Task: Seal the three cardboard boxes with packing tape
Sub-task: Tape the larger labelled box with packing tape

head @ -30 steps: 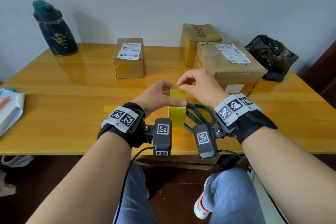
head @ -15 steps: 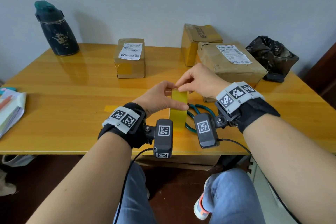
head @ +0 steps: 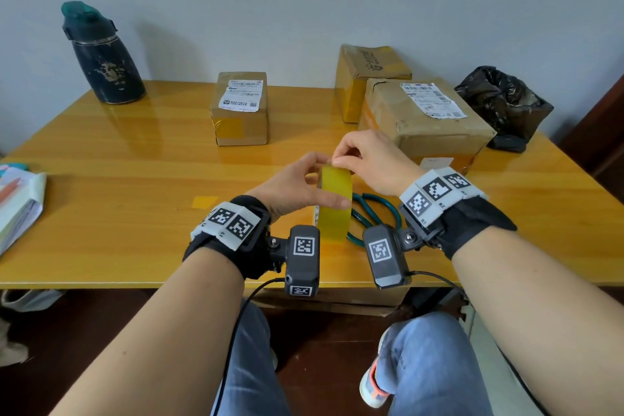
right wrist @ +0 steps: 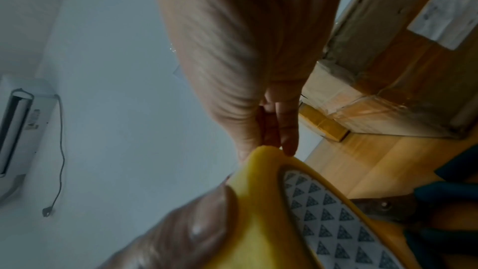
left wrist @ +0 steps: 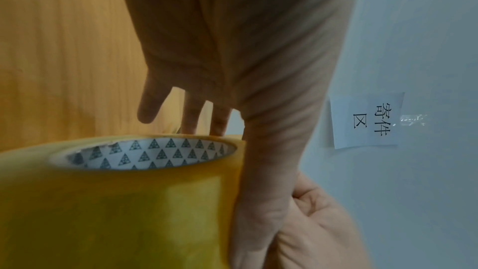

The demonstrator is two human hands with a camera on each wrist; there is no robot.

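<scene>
We've got a dark scuffed water bottle (head: 103, 57) at the table's (head: 101, 179) far left corner, a crumpled black bag (head: 503, 105) at the far right corner, and papers (head: 18, 203) hanging off the left edge. Paper sign (left wrist: 367, 120) taped on the wall.

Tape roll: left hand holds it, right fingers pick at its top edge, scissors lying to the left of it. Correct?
One error: the scissors lie to the right of the tape roll, under the right hand, as the head view shows. The left hand does hold the roll, and the right fingers do pick at its top edge.
</scene>
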